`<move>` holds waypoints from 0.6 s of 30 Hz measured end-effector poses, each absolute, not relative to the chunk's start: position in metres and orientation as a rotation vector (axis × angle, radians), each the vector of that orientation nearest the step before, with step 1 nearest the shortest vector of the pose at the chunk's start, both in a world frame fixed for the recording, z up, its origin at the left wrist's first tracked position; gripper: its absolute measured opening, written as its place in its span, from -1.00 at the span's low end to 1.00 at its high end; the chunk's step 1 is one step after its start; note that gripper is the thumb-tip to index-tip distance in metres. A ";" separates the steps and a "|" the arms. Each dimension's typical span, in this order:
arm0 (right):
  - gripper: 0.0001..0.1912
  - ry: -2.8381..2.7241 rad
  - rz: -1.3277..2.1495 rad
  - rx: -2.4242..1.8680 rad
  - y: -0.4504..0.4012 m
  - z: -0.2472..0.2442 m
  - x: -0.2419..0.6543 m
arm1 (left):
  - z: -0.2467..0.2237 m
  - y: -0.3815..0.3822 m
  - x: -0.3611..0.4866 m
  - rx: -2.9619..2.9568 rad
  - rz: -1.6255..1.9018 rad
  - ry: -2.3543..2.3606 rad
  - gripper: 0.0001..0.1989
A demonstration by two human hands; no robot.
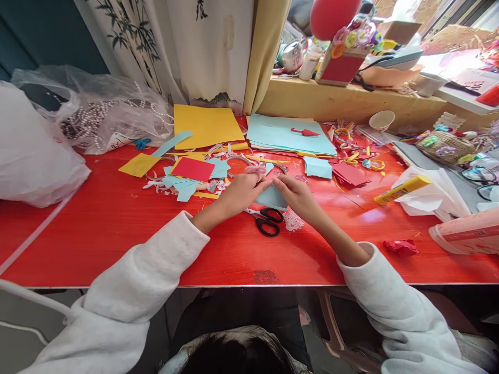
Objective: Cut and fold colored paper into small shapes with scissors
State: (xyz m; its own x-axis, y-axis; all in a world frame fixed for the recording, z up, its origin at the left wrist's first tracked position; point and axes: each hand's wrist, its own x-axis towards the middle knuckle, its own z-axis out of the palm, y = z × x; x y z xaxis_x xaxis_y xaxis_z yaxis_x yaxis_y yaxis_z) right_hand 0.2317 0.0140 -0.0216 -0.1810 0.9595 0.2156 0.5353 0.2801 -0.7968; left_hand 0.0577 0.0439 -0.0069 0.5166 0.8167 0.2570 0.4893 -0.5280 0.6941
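Note:
My left hand (242, 193) and my right hand (298, 197) meet at the fingertips over the table. Both are closed in a pinch on a piece of light blue paper (273, 197), which shows between and below them; the fingers partly hide it. By the left knuckles is a small pink object (255, 170) whose kind I cannot make out. Just below the hands lie black-handled scissors (268, 221), their blades partly under the left hand. A pale pink shredded clump (293, 220) rests beside the scissors. To the left, a red paper square (194, 169) lies on blue scraps and shreds.
On the red table (117, 239) are a yellow sheet (206, 124), a stack of light blue sheets (288, 135), dark red paper squares (351, 174) and a yellow glue stick (403, 189). Plastic bags (35, 150) stand left; a pink container (468, 231) lies right.

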 end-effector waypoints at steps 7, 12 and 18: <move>-0.50 -1.780 0.798 -1.349 0.015 -0.021 0.231 | -0.007 0.042 0.057 2.187 0.786 1.008 -0.74; -0.52 -1.818 0.734 -1.333 0.015 -0.021 0.231 | -0.007 0.044 0.056 2.180 0.747 1.003 -0.78; -0.66 -1.854 0.654 -1.364 0.015 -0.022 0.231 | -0.008 0.045 0.057 2.168 0.660 1.096 -0.73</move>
State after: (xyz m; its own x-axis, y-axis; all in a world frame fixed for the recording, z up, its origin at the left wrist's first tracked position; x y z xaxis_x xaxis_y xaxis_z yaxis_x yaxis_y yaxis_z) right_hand 0.2315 0.0147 -0.0217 -0.1693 0.9512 0.2580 0.5790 0.3078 -0.7549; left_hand 0.0570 0.0446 -0.0075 0.5322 0.8323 0.1550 0.5257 -0.4684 0.7101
